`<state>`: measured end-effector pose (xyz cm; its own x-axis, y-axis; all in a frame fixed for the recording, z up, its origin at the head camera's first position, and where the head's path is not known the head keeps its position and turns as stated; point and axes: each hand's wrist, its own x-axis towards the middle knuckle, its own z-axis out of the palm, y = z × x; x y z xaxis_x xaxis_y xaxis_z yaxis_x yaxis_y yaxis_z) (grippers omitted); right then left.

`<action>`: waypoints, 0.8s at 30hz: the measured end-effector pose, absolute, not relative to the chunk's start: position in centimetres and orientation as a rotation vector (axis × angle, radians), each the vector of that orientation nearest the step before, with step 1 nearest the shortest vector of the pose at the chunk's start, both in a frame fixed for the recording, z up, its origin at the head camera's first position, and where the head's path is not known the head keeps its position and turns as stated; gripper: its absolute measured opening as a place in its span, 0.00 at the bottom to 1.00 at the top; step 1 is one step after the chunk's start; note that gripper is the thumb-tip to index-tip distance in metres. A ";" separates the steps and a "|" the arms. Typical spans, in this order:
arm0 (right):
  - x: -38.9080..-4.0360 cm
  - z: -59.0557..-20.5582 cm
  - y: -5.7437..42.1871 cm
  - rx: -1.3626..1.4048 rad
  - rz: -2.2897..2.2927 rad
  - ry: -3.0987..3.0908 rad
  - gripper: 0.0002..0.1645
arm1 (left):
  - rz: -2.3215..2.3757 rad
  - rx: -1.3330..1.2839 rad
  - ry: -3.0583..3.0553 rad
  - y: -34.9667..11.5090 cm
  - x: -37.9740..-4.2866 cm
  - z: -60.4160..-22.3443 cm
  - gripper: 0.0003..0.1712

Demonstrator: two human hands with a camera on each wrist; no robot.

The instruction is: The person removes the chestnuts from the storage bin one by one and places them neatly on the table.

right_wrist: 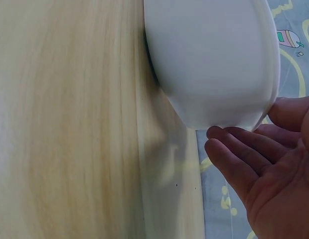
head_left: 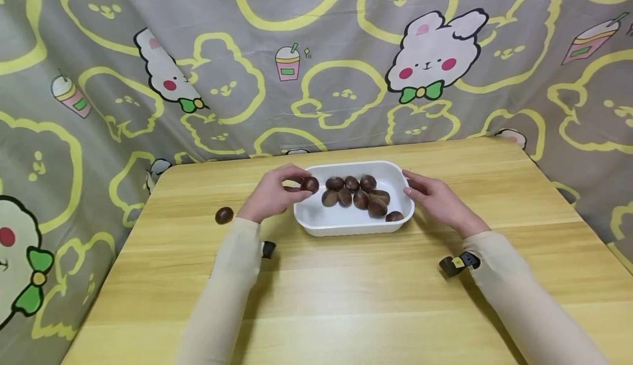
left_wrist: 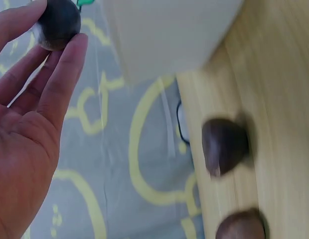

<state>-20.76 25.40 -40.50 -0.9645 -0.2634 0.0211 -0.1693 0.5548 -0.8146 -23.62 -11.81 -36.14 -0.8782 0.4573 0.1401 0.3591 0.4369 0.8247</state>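
Left hand (head_left: 272,193) pinches a chestnut (head_left: 310,184) at the left end of the white tray (head_left: 336,219), long axis running left-right between the hands, right hand (head_left: 440,200) grips its right-end rim, and a loose chestnut (head_left: 224,215) sits on the tabletop (head_left: 346,299), left of the nearer left hand.

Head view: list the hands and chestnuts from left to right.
Loose chestnut on the table → left hand → held chestnut → chestnuts lying in the tray → right hand.
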 end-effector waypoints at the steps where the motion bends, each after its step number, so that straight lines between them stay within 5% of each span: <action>1: -20.8 -40.5 25.3 -0.378 -1.388 2.675 0.32 | 1.459 0.701 2.576 -12.4 -23.5 -36.0 0.17; 13: -20.7 -40.5 25.5 -0.383 -1.378 2.671 0.33 | 1.458 0.482 2.648 -17.7 -22.3 -36.8 0.20; 24: -20.7 -40.6 25.2 -0.378 -1.412 2.633 0.33 | 1.234 0.541 2.666 -19.2 -21.0 -38.4 0.21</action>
<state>-20.72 25.23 -40.59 -0.9603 -0.2791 0.0042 -0.1579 0.5308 -0.8326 -20.98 -19.16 -38.41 -0.9229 0.3850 0.0109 0.2575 0.5957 0.7608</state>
